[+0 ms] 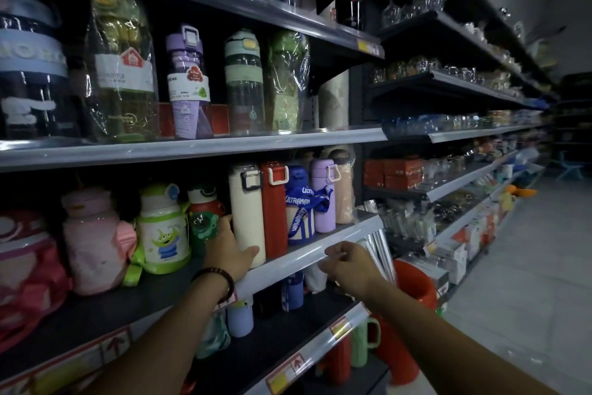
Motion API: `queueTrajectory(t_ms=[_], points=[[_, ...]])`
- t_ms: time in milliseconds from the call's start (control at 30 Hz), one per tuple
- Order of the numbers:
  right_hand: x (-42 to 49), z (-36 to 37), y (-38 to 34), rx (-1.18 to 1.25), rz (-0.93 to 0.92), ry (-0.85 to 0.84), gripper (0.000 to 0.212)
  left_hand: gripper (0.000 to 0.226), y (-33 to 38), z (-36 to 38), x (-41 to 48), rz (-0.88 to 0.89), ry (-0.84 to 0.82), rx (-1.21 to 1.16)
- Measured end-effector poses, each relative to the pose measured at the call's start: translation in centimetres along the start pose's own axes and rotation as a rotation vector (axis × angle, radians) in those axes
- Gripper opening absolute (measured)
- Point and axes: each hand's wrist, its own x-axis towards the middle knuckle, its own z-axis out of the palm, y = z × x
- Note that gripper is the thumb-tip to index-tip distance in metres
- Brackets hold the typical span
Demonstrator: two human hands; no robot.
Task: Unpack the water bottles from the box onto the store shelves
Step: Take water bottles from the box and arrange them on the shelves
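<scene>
The left hand has its grip clamped low on the cream bottle, thumb across the front, fingertips hidden behind it. The bottle stands upright on the shelf, just beside a red bottle. The right hand hangs loosely curled, holding nothing, at the shelf's front rail; bottles below are dim and partly hidden

cream btl, red btl – purple btl
</scene>
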Motion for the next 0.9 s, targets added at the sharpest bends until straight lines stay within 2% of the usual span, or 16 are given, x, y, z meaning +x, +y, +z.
queueTrajectory(t_ms=[100, 167, 267, 333, 400, 500, 600, 700, 900], points=[[-0.9, -0.7, 0.4, -0.001, -0.01, -0.011, 0.022, 0.09, 0.6, 0.0, -0.7, -0.03, -0.004, 0.001], [-1.6, -1.2, 0.6, 0.002, -0.016, -0.02, 0.017, 0.092, 1.1, 0.4, -2.1, -0.012, 0.099, 0.004], [-3.1, -2.5, 1.5, 0.021, 0.024, -0.021, 0.024, 0.072, 2.7, 2.0, -5.9, 0.108, 0.331, 0.039], [-4.8, -3.6, 2.4, 0.034, 0.053, -0.05, 0.024, 0.057, 3.6, 3.8, -8.6, 0.202, 0.321, -0.019], [-6.6, -4.9, 3.6, 0.031, 0.078, -0.054, 0.024, 0.044, 4.3, 6.1, -10.8, 0.241, 0.185, -0.137], [-9.1, -7.1, 7.2, 0.032, 0.104, -0.037, 0.024, 0.032, 4.6, 10.6, -14.1, 0.069, -0.14, -0.312], [-11.4, -9.6, 12.0, 0.0, 0.176, 0.033, 0.025, 0.032, 3.5, 16.0, -18.2, -0.086, -0.453, -0.366], [-14.3, -12.3, 17.0, -0.001, 0.274, 0.085, 0.018, 0.036, 2.2, 20.9, -22.7, -0.183, -0.746, -0.305], [-19.2, -15.9, 26.7, 0.008, 0.54, 0.214, 0.022, 0.033, -2.4, 28.1, -29.5, -0.269, -0.999, -0.111]])
